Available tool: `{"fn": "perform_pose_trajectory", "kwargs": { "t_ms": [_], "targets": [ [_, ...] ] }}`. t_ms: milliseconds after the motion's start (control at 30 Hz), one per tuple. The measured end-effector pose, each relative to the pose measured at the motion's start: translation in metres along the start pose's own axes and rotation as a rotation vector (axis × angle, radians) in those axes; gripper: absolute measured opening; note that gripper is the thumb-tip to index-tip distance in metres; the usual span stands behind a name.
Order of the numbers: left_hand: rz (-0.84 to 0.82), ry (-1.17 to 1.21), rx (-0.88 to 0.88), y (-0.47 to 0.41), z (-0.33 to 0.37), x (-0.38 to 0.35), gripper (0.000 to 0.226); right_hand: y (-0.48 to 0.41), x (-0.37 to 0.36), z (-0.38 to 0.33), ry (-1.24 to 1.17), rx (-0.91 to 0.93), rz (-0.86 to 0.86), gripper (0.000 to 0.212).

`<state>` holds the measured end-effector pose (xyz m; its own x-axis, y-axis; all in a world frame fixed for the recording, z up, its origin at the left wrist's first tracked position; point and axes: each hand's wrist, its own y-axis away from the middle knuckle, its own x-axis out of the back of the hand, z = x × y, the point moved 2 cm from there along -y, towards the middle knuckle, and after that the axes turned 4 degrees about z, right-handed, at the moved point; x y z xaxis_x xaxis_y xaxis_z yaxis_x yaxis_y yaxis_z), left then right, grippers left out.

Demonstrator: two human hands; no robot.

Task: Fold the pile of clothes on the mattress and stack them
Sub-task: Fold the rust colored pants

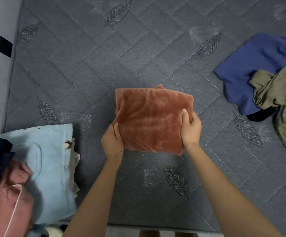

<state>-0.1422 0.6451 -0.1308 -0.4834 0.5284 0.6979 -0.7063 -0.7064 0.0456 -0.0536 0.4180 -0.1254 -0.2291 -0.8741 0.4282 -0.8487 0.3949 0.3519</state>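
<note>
Both hands on the folded rust-coloured fleece [151, 118], mid-mattress [104, 65]. Left hand [112, 140] grips its near-left edge — thumb on top, fingers curled under the fabric. Right hand [191, 128] grips the right edge the same way, thumb lying flat on top, fingers wrapped beneath. Whether the piece rests on the surface or is lifted slightly, can't tell.

Folded stack at the near-left corner: light blue garment [53, 171] on top, pale layers showing at its right edge. Unfolded pile at the far right — blue garment [251, 65] with an olive garment [282, 100] crumpled over it.
</note>
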Motion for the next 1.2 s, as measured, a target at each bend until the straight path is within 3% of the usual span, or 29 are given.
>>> {"fn": "perform_pose_trajectory", "kwargs": {
  "t_ms": [100,167,233,333,367,433,533,633,733,933,1067,1200],
  "targets": [
    [-0.092,-0.014,-0.057,-0.003,-0.008,0.001,0.054,-0.004,-0.001,0.006,-0.062,-0.036,-0.041,0.037],
    [-0.195,0.02,-0.037,0.001,-0.006,-0.003,0.035,-0.005,-0.004,0.012,-0.022,-0.057,-0.061,0.036],
    [-0.267,0.149,0.094,0.002,0.005,-0.004,0.024,-0.009,-0.006,0.02,0.052,-0.059,-0.114,0.031],
    [-0.271,0.377,0.355,-0.01,0.025,-0.004,0.047,-0.024,-0.007,0.034,0.034,-0.168,-0.248,0.073],
    [-0.303,0.406,0.421,-0.015,0.028,-0.007,0.057,-0.028,-0.008,0.037,0.052,-0.197,-0.307,0.078],
    [-0.392,0.403,0.5,-0.022,0.029,-0.015,0.071,-0.031,-0.008,0.036,0.075,-0.216,-0.399,0.065],
    [-0.445,0.392,0.589,-0.022,0.021,-0.026,0.072,-0.021,-0.008,0.024,-0.027,-0.245,-0.534,0.027],
    [-0.464,0.392,0.627,-0.024,0.009,-0.031,0.077,-0.016,-0.014,0.016,-0.076,-0.248,-0.598,0.034],
    [-0.59,0.391,0.688,-0.026,0.011,-0.029,0.091,-0.02,-0.018,0.012,-0.128,-0.329,-0.649,0.034],
    [-0.784,0.534,0.905,-0.009,0.044,-0.003,0.068,-0.012,-0.001,-0.01,-0.181,-0.462,-0.771,0.061],
    [-0.748,0.594,0.908,0.005,0.071,0.027,0.065,0.009,0.022,-0.038,-0.286,-0.556,-0.819,0.055],
    [-0.683,0.625,0.894,0.018,0.111,0.077,0.054,0.03,0.042,-0.085,-0.266,-0.505,-0.833,0.062]
  ]
}}
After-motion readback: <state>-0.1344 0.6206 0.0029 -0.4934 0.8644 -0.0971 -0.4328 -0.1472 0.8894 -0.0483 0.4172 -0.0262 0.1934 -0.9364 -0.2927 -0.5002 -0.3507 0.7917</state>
